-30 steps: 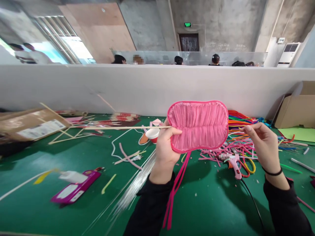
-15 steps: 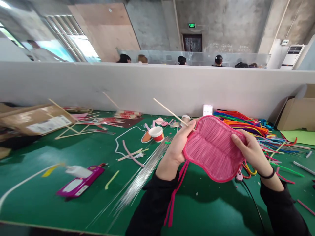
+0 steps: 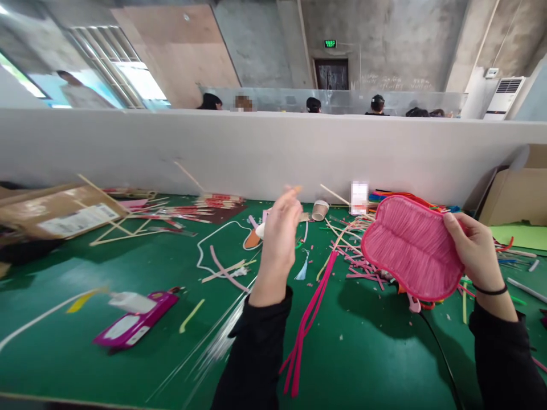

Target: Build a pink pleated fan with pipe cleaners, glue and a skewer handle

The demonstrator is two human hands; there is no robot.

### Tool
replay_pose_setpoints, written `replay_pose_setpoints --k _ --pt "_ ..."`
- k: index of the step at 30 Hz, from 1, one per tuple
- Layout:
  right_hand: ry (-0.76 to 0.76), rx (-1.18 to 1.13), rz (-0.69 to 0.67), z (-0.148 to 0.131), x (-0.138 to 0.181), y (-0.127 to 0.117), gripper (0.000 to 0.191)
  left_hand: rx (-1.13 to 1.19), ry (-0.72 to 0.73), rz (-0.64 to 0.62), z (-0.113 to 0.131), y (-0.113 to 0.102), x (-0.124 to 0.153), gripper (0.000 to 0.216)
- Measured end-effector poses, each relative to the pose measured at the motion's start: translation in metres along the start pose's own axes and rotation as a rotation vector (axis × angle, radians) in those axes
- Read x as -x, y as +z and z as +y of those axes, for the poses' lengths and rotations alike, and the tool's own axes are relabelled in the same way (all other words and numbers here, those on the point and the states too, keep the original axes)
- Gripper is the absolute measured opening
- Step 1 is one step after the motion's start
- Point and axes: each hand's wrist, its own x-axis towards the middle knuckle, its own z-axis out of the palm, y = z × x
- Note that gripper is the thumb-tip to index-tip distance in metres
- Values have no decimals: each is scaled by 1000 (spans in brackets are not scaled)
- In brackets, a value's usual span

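A pink panel point(image 3: 412, 247), covered in fine fuzzy strands and edged in brighter pink, hangs above the table at the right. My right hand point(image 3: 476, 247) is closed on its right side, thumb on the near face. My left hand point(image 3: 280, 239) is raised apart from the panel, in front of a mostly hidden white cup. Its fingers are blurred, so their grip is unclear. A thin wooden stick point(image 3: 334, 194) shows left of the phone; whether it joins the panel is hidden. Hot-pink strips point(image 3: 314, 310) lie between my hands.
A purple device point(image 3: 139, 319) with a white cord lies left, near a bundle of clear rods point(image 3: 222, 336). Pink scraps point(image 3: 365, 267) and a small brown cup point(image 3: 320, 210) are further back. Cardboard boxes point(image 3: 64, 208) stand left and right before a white partition point(image 3: 171, 151).
My left hand has let go of the panel and moved left and up. My right hand has carried the panel to the right, uncovering the scraps and pink strips.
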Motion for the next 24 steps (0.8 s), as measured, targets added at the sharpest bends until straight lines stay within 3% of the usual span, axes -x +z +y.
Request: replay_pose_setpoints --k 2,4,8,10,14,18,24 --pt "-59 92 -71 -2 0 0 44 -318 203 34 0 -4 1 53" --pt "-124 147 -156 -5 1 2 42 -551 347 -66 4 -4 7 60" --pt "-196 142 -192 -9 4 10 36 -689 245 -614 7 7 21 51" --pt "-255 124 -146 -11 6 12 32 -666 206 -752 6 13 26 42" --pt "-487 112 -94 -17 9 13 21 -551 276 -761 7 17 28 17" --pt "-617 177 -110 -18 8 14 15 -521 206 -879 11 12 20 18" --pt "-598 213 19 -32 16 14 23 -549 197 -667 10 8 10 14"
